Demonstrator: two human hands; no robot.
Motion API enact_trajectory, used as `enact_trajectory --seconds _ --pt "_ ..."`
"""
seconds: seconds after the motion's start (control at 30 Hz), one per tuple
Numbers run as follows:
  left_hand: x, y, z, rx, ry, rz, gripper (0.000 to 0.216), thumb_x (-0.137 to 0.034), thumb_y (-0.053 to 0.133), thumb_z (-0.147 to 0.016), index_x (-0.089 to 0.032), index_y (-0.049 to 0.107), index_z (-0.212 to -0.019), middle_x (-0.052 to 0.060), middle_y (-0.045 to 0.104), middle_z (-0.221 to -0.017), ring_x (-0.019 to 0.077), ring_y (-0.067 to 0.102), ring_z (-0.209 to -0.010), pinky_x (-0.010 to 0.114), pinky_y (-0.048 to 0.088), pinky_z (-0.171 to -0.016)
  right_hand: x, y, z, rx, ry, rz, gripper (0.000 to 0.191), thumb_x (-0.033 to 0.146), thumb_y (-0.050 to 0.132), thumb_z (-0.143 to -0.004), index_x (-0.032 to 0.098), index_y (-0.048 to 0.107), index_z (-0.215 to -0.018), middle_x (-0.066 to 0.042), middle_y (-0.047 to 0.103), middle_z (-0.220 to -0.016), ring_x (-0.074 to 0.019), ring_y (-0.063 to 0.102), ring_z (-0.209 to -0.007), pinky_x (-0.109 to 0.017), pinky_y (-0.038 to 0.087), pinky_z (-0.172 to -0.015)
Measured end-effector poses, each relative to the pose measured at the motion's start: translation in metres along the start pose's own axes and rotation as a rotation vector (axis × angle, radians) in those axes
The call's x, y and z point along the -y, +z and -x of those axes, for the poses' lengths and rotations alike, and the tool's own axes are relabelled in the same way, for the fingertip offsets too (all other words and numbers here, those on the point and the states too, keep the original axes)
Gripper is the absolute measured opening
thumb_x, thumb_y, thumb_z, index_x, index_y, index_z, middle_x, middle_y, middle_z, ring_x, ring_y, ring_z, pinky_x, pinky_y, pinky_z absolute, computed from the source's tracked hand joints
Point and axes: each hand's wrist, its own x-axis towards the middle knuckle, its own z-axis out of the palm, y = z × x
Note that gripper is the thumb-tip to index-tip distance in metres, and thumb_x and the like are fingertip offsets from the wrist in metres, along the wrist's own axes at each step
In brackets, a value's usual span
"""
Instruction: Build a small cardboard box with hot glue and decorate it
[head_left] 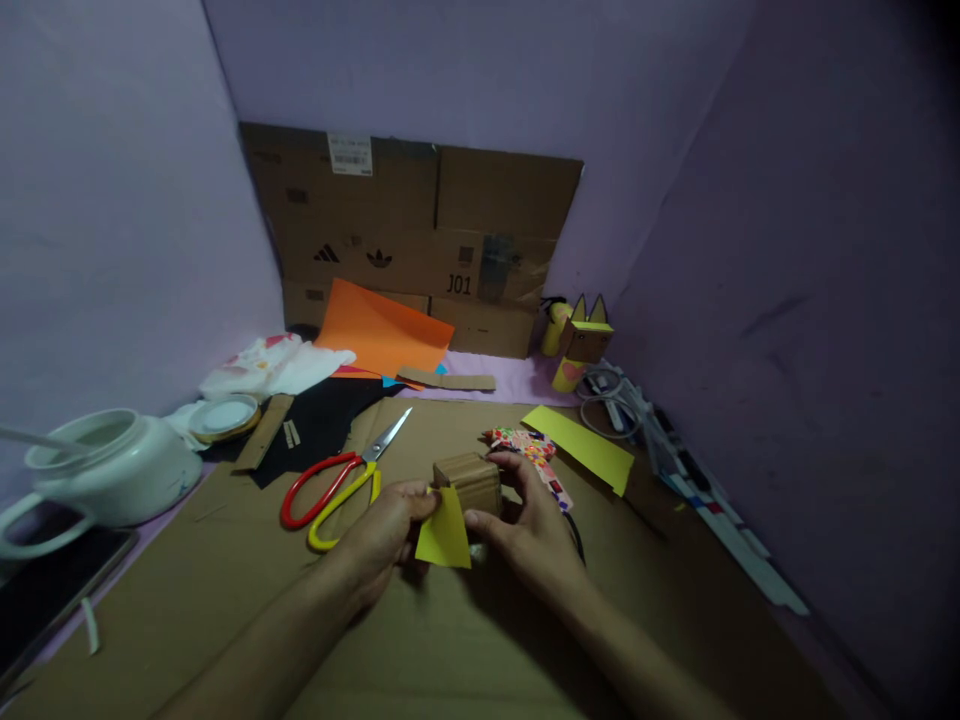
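Observation:
Pinched in my left hand (pixel 390 525) is a small piece of yellow paper (pixel 445 538), hanging in front of a little brown cardboard box (pixel 471 478). My right hand (pixel 536 530) grips that box from its right side, fingers behind and thumb at the near edge. The paper overlaps the box's near left corner; I cannot tell whether it is stuck on. Just beyond my right hand lies a flower-patterned glue gun (pixel 536 443) with a dark cord. Scissors (pixel 367 458) with one red and one yellow handle lie open to the left of my left hand.
A yellow paper strip (pixel 585 445) lies right of the glue gun. Behind stands a cardboard figure with pointed ears (pixel 587 342). Orange paper (pixel 382 330) leans on a large cardboard sheet (pixel 375 215). At left are a white pot (pixel 142 470) and a dark phone-like slab (pixel 60 580).

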Motion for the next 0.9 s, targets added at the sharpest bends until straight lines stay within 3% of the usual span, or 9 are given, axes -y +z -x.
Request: enact_trajectory --seconds 0.27,0.47,0.63,0.77,0.9 --pt "-0.001 0.0 0.0 0.025 -0.011 -0.008 0.016 -0.025 0.053 -0.075 -0.011 0.061 -0.076 0.001 0.053 -0.052 0.0095 0.043 -0.036 0.018 0.032 -0.03 -0.004 -0.008 -0.002 -0.106 -0.177 0.209 0.016 0.026 0.057 -0.079 0.021 0.06 -0.093 -0.007 0.065 -0.099 -0.0215 0.061 -0.092 -0.031 0.052 -0.07" --pt "-0.001 -0.001 -0.003 0.007 -0.003 -0.001 0.013 -0.023 0.052 -0.075 -0.012 0.059 -0.073 0.0 0.051 -0.05 0.0104 0.043 -0.037 0.018 0.034 -0.031 -0.006 -0.013 -0.005 -0.139 -0.272 0.279 0.022 0.022 0.047 -0.084 0.021 0.067 -0.094 -0.007 0.07 -0.096 -0.022 0.063 -0.092 -0.038 0.049 -0.081" --pt "0.001 -0.003 -0.005 0.004 0.01 0.015 0.013 -0.021 0.049 -0.077 -0.013 0.057 -0.071 -0.001 0.05 -0.051 0.0105 0.044 -0.041 0.017 0.034 -0.033 -0.005 -0.013 -0.004 -0.12 -0.272 0.296 0.025 0.025 0.048 -0.084 0.021 0.068 -0.098 -0.008 0.07 -0.102 -0.0238 0.063 -0.096 -0.039 0.05 -0.081" --pt "-0.001 -0.001 -0.002 0.02 0.003 0.013 0.014 -0.022 0.05 -0.076 -0.012 0.059 -0.075 0.001 0.053 -0.053 0.0109 0.045 -0.041 0.017 0.033 -0.031 -0.003 -0.007 0.0 -0.1 -0.21 0.264 0.034 0.03 0.066 -0.072 0.021 0.062 -0.104 -0.009 0.064 -0.106 -0.0246 0.063 -0.093 -0.034 0.055 -0.067" --pt "-0.001 0.001 -0.001 0.042 -0.011 0.013 0.014 -0.023 0.052 -0.075 -0.011 0.059 -0.076 0.002 0.056 -0.055 0.011 0.047 -0.042 0.018 0.036 -0.033 -0.004 -0.001 0.002 -0.14 -0.264 0.415 0.06 0.025 0.081 -0.051 0.021 0.055 -0.106 -0.007 0.06 -0.106 -0.0263 0.059 -0.096 -0.042 0.05 -0.082"
